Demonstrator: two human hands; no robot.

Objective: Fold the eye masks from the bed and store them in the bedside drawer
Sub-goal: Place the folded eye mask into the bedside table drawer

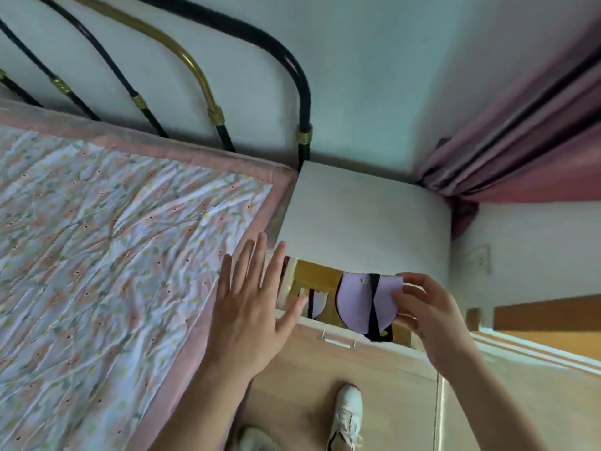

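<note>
A folded lilac eye mask (357,304) with a black strap is pinched at its right edge by my right hand (426,310), held over the open bedside drawer (325,281). Inside the drawer, at its left, lies another folded pale mask (317,302) with a black strap, partly hidden behind the drawer front (374,349). My left hand (253,304) hovers flat with fingers spread over the bed's right edge, holding nothing. No mask shows on the floral bedspread (113,239).
The white nightstand top (367,219) sits between the bed and a pink curtain (527,148). A black and brass metal headboard (208,92) stands against the wall. My white shoes (348,415) are on the floor below the drawer's silver handle (336,340).
</note>
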